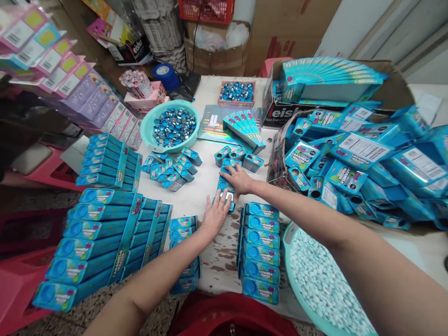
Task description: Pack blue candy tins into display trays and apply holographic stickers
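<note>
A short row of small blue candy boxes, printed "Caramelo Macizo", stands mid-table between my two hands. My left hand lies against the row's near end, its fingers stretched out and spread. Over the boxes from the right side reaches my right hand, fingers apart and touching their tops. Just beyond are a few boxes with round openings. Left of the row, several more small boxes lie grouped. My fingers and palms hide parts of the row.
A turquoise basin of blue caps stands behind left, a pink tray of caps farther back. Stacked candy boxes rise at left; another line is nearer right. A carton overflows with blue boxes above a basin of pale candies.
</note>
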A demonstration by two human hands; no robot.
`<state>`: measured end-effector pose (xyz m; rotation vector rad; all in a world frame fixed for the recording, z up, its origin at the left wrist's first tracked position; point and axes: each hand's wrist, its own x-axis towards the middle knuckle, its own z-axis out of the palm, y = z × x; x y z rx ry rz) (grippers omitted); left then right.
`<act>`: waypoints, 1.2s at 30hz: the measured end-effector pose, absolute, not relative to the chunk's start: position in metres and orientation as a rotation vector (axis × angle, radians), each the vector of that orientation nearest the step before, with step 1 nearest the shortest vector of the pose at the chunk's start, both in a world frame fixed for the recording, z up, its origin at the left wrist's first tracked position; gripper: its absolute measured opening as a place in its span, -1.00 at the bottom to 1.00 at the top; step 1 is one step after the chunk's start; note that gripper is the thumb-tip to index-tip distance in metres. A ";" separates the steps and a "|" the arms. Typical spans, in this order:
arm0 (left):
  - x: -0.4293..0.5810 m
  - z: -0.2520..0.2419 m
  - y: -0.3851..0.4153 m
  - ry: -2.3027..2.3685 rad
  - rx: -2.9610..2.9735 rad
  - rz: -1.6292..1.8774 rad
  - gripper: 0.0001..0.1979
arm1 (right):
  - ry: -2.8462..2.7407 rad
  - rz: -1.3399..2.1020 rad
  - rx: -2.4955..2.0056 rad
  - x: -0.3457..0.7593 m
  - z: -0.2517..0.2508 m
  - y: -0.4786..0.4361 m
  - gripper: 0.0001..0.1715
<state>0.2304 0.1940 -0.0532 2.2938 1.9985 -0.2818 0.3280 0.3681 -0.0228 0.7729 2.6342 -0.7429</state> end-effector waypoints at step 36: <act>0.236 -0.035 0.256 2.207 2.211 0.157 -0.38 | 2.509 -1.149 2.037 0.369 -0.010 0.423 -0.56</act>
